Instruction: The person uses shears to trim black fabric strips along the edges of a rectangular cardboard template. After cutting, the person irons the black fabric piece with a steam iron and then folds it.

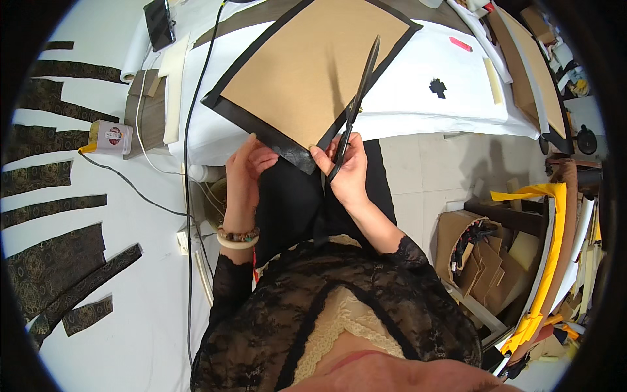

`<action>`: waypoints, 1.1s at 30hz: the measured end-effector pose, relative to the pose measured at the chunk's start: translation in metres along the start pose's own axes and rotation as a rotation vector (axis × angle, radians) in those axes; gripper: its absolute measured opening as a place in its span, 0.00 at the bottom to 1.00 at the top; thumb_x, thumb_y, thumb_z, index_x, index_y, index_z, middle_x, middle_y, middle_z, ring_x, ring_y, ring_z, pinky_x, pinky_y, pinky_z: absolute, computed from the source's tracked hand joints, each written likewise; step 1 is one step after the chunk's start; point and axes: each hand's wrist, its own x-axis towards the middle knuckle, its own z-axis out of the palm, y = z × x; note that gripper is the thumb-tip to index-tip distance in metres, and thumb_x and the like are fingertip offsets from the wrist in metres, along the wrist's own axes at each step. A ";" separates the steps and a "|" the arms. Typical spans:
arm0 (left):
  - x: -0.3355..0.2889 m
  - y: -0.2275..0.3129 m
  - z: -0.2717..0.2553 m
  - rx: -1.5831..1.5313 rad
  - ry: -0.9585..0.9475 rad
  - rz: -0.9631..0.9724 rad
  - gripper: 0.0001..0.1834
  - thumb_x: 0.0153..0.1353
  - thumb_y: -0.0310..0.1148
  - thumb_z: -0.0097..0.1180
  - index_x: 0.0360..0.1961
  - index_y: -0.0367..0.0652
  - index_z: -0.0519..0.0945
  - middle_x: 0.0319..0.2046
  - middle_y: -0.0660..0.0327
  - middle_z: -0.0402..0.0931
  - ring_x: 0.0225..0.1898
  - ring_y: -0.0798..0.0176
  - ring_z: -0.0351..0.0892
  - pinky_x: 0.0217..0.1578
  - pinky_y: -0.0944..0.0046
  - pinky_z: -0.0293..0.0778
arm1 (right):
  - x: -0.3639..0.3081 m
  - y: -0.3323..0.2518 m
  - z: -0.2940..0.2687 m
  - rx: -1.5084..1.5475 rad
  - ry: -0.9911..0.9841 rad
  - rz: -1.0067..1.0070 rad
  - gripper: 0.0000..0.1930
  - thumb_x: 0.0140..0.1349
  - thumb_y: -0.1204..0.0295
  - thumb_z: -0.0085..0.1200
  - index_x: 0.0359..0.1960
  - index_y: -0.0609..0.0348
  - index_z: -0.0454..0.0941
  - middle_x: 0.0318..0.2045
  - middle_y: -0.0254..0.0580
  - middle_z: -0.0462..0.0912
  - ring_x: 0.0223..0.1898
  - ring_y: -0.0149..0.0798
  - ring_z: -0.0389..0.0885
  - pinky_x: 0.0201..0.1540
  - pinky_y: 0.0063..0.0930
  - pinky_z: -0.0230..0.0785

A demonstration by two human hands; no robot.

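Overhead, head view:
Board: a flat brown cardboard sheet (313, 65) backed by black fabric (287, 145) that shows as a dark border on all its edges; it lies tilted, its near corner hanging over the edge of the white counter (405, 104) toward the person.
Scissors: long black scissors (356, 104), blades together, lying along the board's right border, tip pointing away.
Right hand: the right hand (346, 171) grips the scissor handles, fingers (323, 160) curled and pressed around them.
Left hand: the left hand (247, 171) pinches the black border at the near corner, thumb on top, fingers pressed together beneath.
Left side: dark patterned fabric strips (52, 176) lie spread on a white surface, well apart from the board.
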 end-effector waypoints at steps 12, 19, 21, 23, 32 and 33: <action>0.011 0.014 -0.001 -0.073 0.039 0.116 0.11 0.62 0.32 0.59 0.38 0.35 0.74 0.30 0.56 0.81 0.35 0.61 0.84 0.36 0.67 0.78 | 0.009 -0.034 -0.084 -0.183 0.000 0.144 0.20 0.45 0.77 0.72 0.35 0.52 0.70 0.26 0.23 0.69 0.29 0.22 0.68 0.33 0.15 0.64; -0.012 -0.027 0.020 0.059 -0.078 0.165 0.04 0.62 0.26 0.57 0.36 0.37 0.76 0.31 0.56 0.81 0.34 0.64 0.83 0.37 0.68 0.76 | 0.028 -0.061 -0.151 -0.616 0.043 -0.085 0.19 0.51 0.77 0.68 0.34 0.55 0.66 0.23 0.26 0.71 0.25 0.21 0.68 0.30 0.15 0.62; -0.016 -0.026 0.018 0.057 -0.021 0.203 0.04 0.63 0.26 0.56 0.36 0.36 0.76 0.30 0.57 0.81 0.33 0.65 0.81 0.37 0.68 0.76 | 0.021 -0.073 -0.152 -0.851 0.124 -0.177 0.19 0.51 0.77 0.68 0.34 0.55 0.65 0.22 0.26 0.71 0.23 0.21 0.66 0.29 0.13 0.60; -0.016 -0.028 0.008 0.086 0.034 0.257 0.05 0.64 0.26 0.53 0.38 0.35 0.76 0.30 0.58 0.81 0.32 0.68 0.79 0.36 0.70 0.74 | 0.018 -0.086 -0.129 -0.806 0.116 -0.258 0.19 0.51 0.77 0.68 0.34 0.55 0.65 0.21 0.25 0.71 0.23 0.20 0.67 0.28 0.13 0.59; -0.004 -0.024 0.010 0.233 -0.034 0.272 0.08 0.65 0.28 0.55 0.36 0.32 0.81 0.27 0.59 0.81 0.28 0.71 0.78 0.34 0.73 0.73 | 0.049 -0.065 0.000 -0.626 -0.382 -0.198 0.23 0.44 0.89 0.61 0.38 0.58 0.64 0.31 0.40 0.79 0.30 0.28 0.78 0.33 0.23 0.72; -0.002 -0.025 0.008 0.200 -0.051 0.260 0.08 0.65 0.28 0.55 0.36 0.32 0.81 0.27 0.59 0.81 0.28 0.71 0.78 0.34 0.73 0.73 | 0.051 -0.058 0.008 -0.625 -0.424 -0.195 0.23 0.43 0.90 0.60 0.38 0.59 0.64 0.32 0.42 0.79 0.31 0.31 0.80 0.33 0.25 0.73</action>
